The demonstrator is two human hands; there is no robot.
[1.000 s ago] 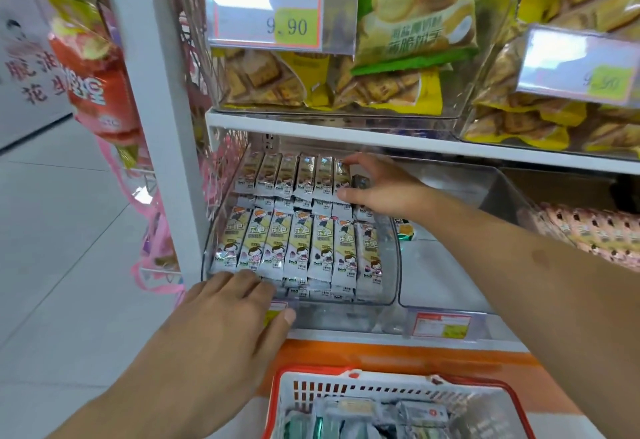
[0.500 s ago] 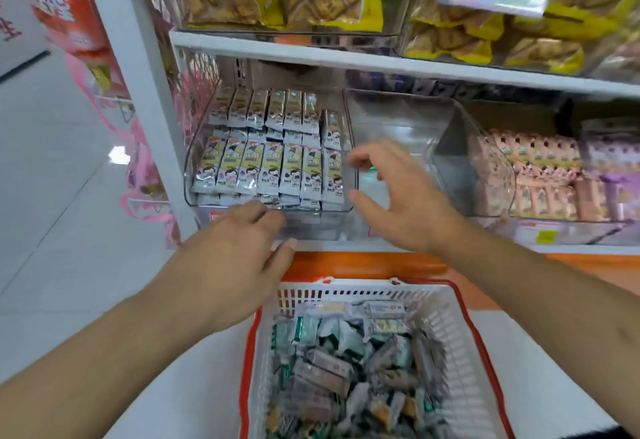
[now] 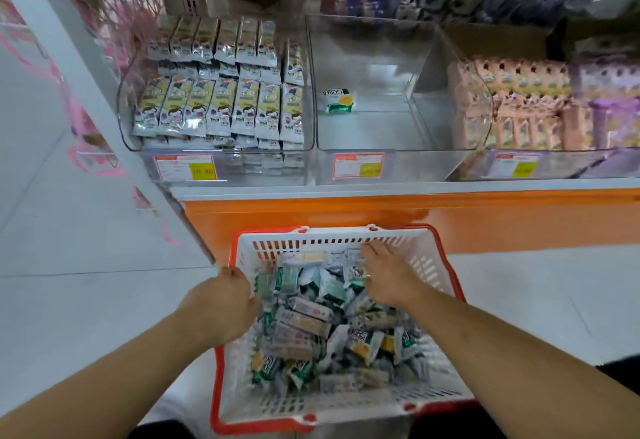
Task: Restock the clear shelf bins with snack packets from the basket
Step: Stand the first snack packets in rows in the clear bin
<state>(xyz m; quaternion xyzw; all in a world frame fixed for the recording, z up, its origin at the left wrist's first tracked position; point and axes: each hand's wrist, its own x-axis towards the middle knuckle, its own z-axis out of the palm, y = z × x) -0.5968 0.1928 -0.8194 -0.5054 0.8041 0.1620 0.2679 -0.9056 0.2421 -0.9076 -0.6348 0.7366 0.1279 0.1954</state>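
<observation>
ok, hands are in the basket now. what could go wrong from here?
1. The basket mixes several packet kinds, so the right hand could grab the wrong one for the middle bin, which holds one green packet.
2. The left bin looks full; adding more may spill packets.
3. The left hand rests at the basket's rim; leaning there might tip it.

Yellow price tag (image 3: pixel 203 171): blurred digits, unreadable.
</observation>
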